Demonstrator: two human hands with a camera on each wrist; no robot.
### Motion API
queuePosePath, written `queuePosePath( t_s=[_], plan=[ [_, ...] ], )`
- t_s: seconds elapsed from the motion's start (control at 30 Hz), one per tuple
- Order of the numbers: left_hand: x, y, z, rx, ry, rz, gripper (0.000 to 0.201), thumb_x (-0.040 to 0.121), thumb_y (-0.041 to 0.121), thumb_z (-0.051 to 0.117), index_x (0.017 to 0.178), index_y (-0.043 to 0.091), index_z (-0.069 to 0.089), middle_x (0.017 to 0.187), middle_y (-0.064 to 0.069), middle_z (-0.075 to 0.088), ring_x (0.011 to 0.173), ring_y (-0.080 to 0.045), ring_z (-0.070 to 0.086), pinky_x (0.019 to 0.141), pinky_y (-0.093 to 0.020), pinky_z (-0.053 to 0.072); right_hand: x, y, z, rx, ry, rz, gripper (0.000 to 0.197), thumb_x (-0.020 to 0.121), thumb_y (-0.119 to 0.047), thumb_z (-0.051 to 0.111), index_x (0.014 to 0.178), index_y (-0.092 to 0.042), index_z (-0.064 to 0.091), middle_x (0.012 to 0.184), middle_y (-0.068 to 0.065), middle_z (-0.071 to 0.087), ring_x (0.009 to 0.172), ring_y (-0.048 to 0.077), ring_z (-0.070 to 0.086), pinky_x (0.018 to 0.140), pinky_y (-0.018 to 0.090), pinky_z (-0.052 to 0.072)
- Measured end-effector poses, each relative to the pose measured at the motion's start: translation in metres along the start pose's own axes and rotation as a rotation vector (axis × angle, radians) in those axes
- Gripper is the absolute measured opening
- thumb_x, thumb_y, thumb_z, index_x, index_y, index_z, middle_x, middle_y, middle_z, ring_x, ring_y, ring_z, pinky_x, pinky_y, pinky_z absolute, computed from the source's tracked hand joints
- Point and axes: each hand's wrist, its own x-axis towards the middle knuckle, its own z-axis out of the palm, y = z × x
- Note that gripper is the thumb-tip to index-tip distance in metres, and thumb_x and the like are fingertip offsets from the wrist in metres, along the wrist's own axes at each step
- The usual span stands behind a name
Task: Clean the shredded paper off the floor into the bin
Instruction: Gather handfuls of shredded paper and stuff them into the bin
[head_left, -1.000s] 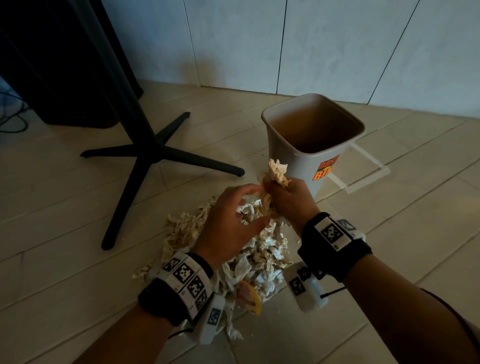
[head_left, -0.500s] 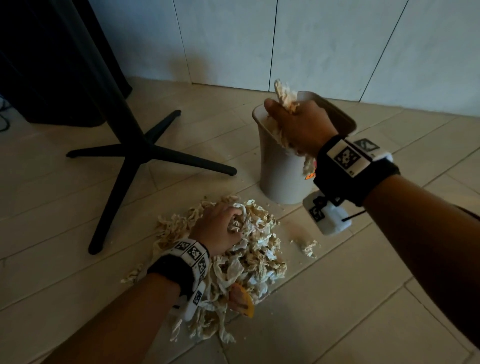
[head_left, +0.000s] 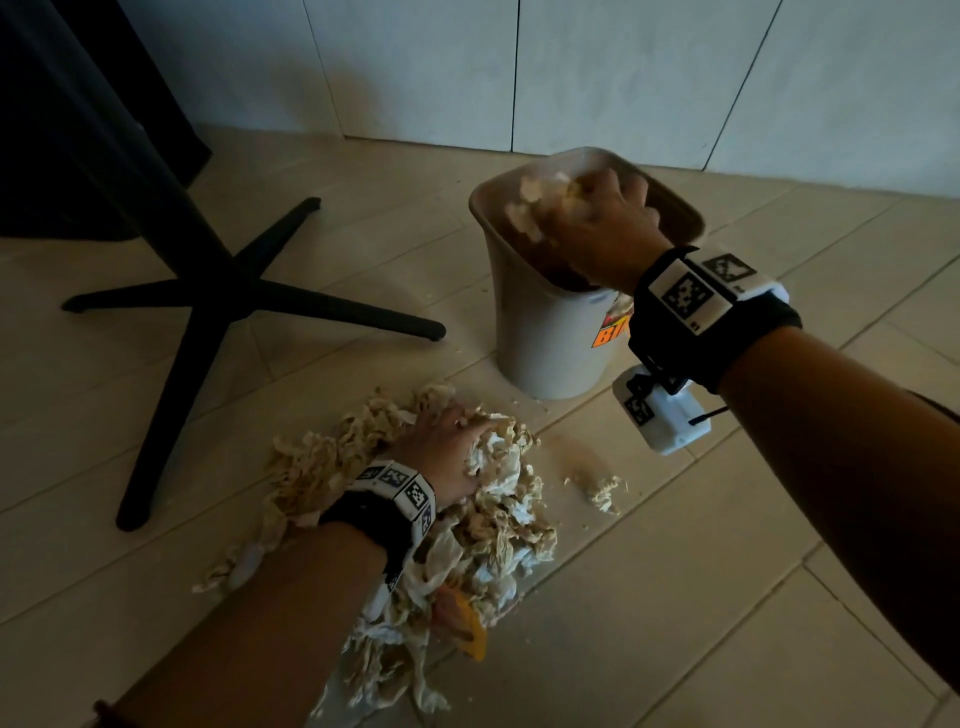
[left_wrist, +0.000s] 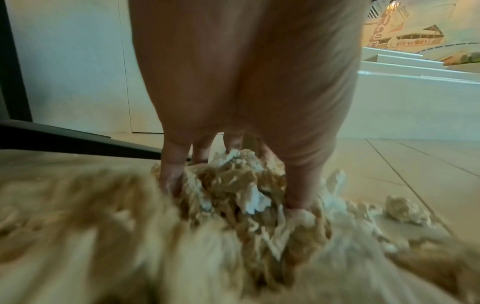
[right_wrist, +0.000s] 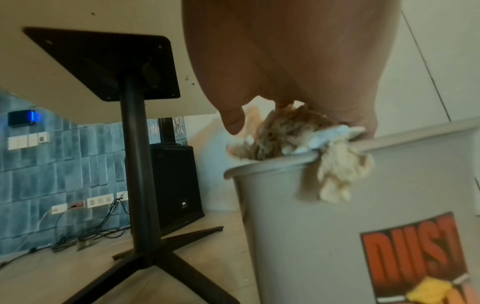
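Head view: right hand (head_left: 605, 228) over bin (head_left: 545, 332), fingers prob. clutching shreds (head_left: 535, 208).

Grey plastic bin (head_left: 540, 332): orange sticker half covered by right wrist band in head view, cut by lower right frame edge in right wrist view, only "DUST" readable. Bin inside mostly hidden behind right hand (head_left: 605, 228); motion-blurred there, grip on beige paper clump (right_wrist: 288, 131) unclear. Left hand (head_left: 447, 452) fingertips buried in beige and white shredded paper pile (head_left: 483, 525). Left wrist view: near pile smeared, out of focus. Orange scrap (head_left: 467, 629) partly under shreds. Black cross-shaped table base (head_left: 208, 312): column cut at upper left.
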Motion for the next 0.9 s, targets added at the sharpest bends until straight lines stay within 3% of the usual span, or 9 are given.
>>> queuePosePath(
  t_s=[0.13, 0.23, 0.33, 0.5, 0.57, 0.63, 0.7, 0.8, 0.9],
  plan=[
    [-0.003, -0.004, 0.017, 0.013, 0.201, 0.031, 0.046, 0.090, 0.021, 0.061, 0.135, 0.026, 0.053, 0.148, 0.001, 0.040, 0.136, -0.026, 0.035, 0.107, -0.043, 0.040, 0.003, 0.011, 0.010, -0.082, -0.055, -0.017, 0.051, 0.096, -0.039, 0.052, 0.142, -0.018, 0.043, 0.149, 0.016, 0.032, 0.136, 0.038, 0.033, 0.109, 0.045, 0.032],
    [-0.005, -0.009, 0.020, -0.058, 0.262, 0.033, 0.038, 0.089, 0.014, 0.062, 0.125, 0.023, 0.062, 0.135, 0.002, 0.053, 0.128, -0.022, 0.044, 0.102, -0.039, 0.045, 0.000, 0.011, 0.011, -0.015, -0.067, -0.039, 0.050, 0.097, -0.038, 0.049, 0.142, -0.021, 0.043, 0.149, 0.011, 0.031, 0.134, 0.037, 0.036, 0.111, 0.046, 0.035],
    [-0.012, -0.014, 0.014, -0.164, 0.341, 0.038, 0.032, 0.085, 0.012, 0.066, 0.115, 0.023, 0.069, 0.120, 0.001, 0.064, 0.117, -0.022, 0.054, 0.094, -0.039, 0.051, -0.007, 0.005, 0.006, 0.102, 0.038, -0.119, 0.040, 0.097, -0.030, 0.050, 0.136, -0.022, 0.052, 0.143, 0.009, 0.039, 0.129, 0.028, 0.044, 0.102, 0.030, 0.039],
    [-0.039, -0.025, -0.014, -0.366, 0.502, 0.029, 0.024, 0.084, 0.018, 0.072, 0.107, 0.023, 0.073, 0.100, 0.002, 0.070, 0.075, -0.007, 0.060, 0.067, -0.020, 0.051, -0.034, -0.005, 0.005, 0.264, 0.258, -0.293, 0.031, 0.094, -0.015, 0.049, 0.121, -0.017, 0.064, 0.127, 0.005, 0.054, 0.108, 0.013, 0.052, 0.079, 0.003, 0.034],
    [-0.050, -0.030, -0.028, -0.450, 0.564, 0.020, 0.025, 0.083, 0.021, 0.075, 0.108, 0.023, 0.073, 0.101, 0.001, 0.070, 0.079, -0.009, 0.062, 0.071, -0.022, 0.053, -0.056, -0.014, 0.011, 0.307, 0.322, -0.409, 0.027, 0.094, -0.013, 0.049, 0.115, -0.013, 0.066, 0.116, 0.002, 0.057, 0.098, 0.005, 0.053, 0.077, -0.002, 0.033],
    [-0.061, -0.032, -0.043, -0.538, 0.630, 0.021, 0.025, 0.082, 0.020, 0.076, 0.107, 0.022, 0.073, 0.104, 0.003, 0.069, 0.089, -0.009, 0.063, 0.074, -0.015, 0.050, -0.078, -0.023, 0.022, 0.338, 0.339, -0.519, 0.023, 0.096, -0.011, 0.049, 0.110, -0.010, 0.067, 0.106, -0.003, 0.056, 0.086, -0.006, 0.051, 0.077, 0.000, 0.036],
    [-0.072, -0.032, -0.058, -0.615, 0.678, 0.010, 0.023, 0.081, 0.020, 0.077, 0.103, 0.023, 0.073, 0.103, 0.007, 0.068, 0.091, -0.006, 0.063, 0.074, -0.009, 0.046, -0.094, -0.028, 0.037, 0.394, 0.224, -0.513, 0.021, 0.100, -0.019, 0.050, 0.113, -0.013, 0.065, 0.108, -0.006, 0.054, 0.090, -0.006, 0.053, 0.082, 0.009, 0.044],
    [-0.089, -0.030, -0.077, -0.697, 0.724, 0.085, 0.024, 0.078, 0.019, 0.079, 0.101, 0.021, 0.072, 0.099, 0.011, 0.069, 0.091, 0.000, 0.063, 0.078, -0.013, 0.051, -0.108, -0.032, 0.057, 0.511, -0.090, -0.306, 0.036, 0.097, -0.045, 0.052, 0.130, -0.029, 0.054, 0.127, -0.006, 0.045, 0.117, 0.011, 0.051, 0.100, 0.037, 0.049],
    [-0.104, -0.024, -0.090, -0.741, 0.763, 0.179, 0.025, 0.078, 0.019, 0.079, 0.102, 0.019, 0.072, 0.100, 0.010, 0.069, 0.094, 0.003, 0.064, 0.080, -0.012, 0.049, -0.114, -0.030, 0.070, 0.685, -0.298, -0.095, 0.053, 0.089, -0.064, 0.053, 0.137, -0.045, 0.041, 0.142, -0.004, 0.038, 0.132, 0.016, 0.042, 0.103, 0.040, 0.044]
  ],
)
